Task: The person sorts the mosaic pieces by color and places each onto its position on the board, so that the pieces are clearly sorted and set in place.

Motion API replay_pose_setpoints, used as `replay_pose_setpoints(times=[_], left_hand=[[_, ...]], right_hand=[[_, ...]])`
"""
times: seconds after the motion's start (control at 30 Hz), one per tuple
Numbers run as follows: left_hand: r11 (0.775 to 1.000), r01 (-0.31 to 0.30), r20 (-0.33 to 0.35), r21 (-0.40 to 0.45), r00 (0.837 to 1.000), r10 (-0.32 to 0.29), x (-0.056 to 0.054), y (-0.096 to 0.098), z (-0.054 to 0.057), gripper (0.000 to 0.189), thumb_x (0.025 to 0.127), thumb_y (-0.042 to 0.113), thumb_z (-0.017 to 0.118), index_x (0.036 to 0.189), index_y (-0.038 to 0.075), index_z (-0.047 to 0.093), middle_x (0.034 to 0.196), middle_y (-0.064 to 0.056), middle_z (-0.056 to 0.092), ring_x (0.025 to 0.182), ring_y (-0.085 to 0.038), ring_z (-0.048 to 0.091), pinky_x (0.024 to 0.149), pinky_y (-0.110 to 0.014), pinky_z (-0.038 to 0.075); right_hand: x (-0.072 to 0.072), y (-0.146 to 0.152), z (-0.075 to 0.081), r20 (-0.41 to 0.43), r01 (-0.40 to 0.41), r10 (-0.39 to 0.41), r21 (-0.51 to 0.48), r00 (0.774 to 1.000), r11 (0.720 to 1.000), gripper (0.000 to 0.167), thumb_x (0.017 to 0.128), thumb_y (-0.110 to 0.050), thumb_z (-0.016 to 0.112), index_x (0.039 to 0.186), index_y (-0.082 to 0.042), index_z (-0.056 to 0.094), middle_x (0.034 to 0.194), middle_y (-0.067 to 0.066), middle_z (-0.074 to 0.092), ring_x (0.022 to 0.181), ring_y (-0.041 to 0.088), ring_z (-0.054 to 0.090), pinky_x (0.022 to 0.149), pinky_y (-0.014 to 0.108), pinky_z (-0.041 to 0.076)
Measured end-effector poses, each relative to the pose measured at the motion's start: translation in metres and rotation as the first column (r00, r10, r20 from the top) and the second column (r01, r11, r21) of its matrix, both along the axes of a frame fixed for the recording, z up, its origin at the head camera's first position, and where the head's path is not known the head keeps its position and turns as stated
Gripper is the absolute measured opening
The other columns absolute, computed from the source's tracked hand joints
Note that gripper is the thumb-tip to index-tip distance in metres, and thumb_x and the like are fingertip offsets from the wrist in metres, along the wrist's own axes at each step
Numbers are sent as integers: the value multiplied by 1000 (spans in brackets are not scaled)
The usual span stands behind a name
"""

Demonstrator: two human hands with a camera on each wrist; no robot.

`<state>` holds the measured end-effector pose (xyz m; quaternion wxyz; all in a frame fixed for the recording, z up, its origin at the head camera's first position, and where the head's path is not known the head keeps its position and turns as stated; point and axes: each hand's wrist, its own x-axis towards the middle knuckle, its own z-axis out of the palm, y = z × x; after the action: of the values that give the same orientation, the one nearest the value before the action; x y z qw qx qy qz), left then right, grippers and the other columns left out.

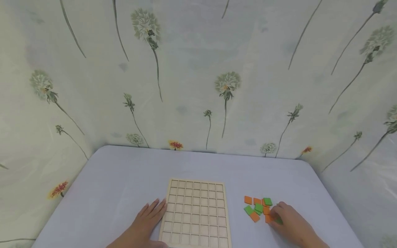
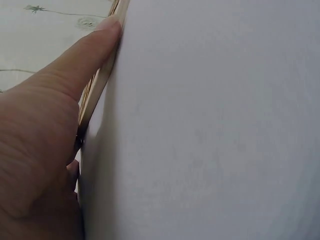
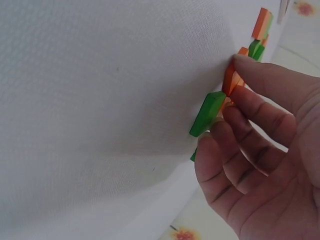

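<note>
We are finding a thin, square orange tile [image 3: 229, 77] at the tips of the right hand [image 1: 289, 222]: thumb and index finger are pinching it, as far as we are able to judge, while the other fingers are curling in toward the palm. A thin, square green tile [image 3: 207, 114] is lying just beside it, close to those curled fingers. Left of the right hand, a loose cluster of flat orange and green tiles [image 1: 248, 200] is sitting, some overlapping.

Handling note: we are favouring a pinch on opposite edges, the spare fingers staying clear of the green neighbour, since a low sweep could be dragging two tiles together.

Farther left, a pale wooden grid board [image 1: 195, 218] is lying just right of the left hand [image 1: 144, 222], whose fingers are stretching straight along its edge. We are judging that light contact there is steadying it. Beneath both hands, a white cloth-covered table [image 1: 130, 182] is supporting everything.
</note>
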<state>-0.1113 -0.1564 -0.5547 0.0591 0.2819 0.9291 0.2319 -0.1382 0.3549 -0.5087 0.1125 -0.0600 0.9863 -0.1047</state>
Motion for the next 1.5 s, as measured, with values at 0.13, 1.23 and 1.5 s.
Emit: replay_pose_setpoints(times=[0.13, 1.23, 1.5], left_hand=[[1000, 5, -63, 14, 998, -4, 2, -2, -2, 123, 77, 81, 70, 158, -5, 37, 167, -19, 34, 153, -43, 28, 127, -32, -8], [992, -86, -63, 91, 994, 92, 7, -2, -9, 113, 80, 81, 65, 158, 3, 43, 168, -5, 35, 157, -33, 24, 121, -17, -14], [993, -81, -9, 91, 997, 83, 6, -2, -8, 126, 71, 87, 68, 160, 3, 39, 170, -5, 31, 158, -34, 20, 118, -15, -17]], right_hand=[[-1, 0, -2, 29, 29, -28, -26, 999, 999, 25, 82, -19, 89, 100, -10, 74, 91, -4, 59, 84, 13, 56, 84, 42, 58], [-3, 3, 1, 53, 150, -142, -195, 988, 969, 18, 90, -12, 81, 99, -8, 67, 83, -4, 64, 76, 15, 57, 68, 34, 54], [1, -1, 7, 40, 137, -131, -222, 991, 965, 14, 92, -13, 79, 98, -11, 66, 82, -5, 63, 75, 15, 56, 63, 28, 50]])
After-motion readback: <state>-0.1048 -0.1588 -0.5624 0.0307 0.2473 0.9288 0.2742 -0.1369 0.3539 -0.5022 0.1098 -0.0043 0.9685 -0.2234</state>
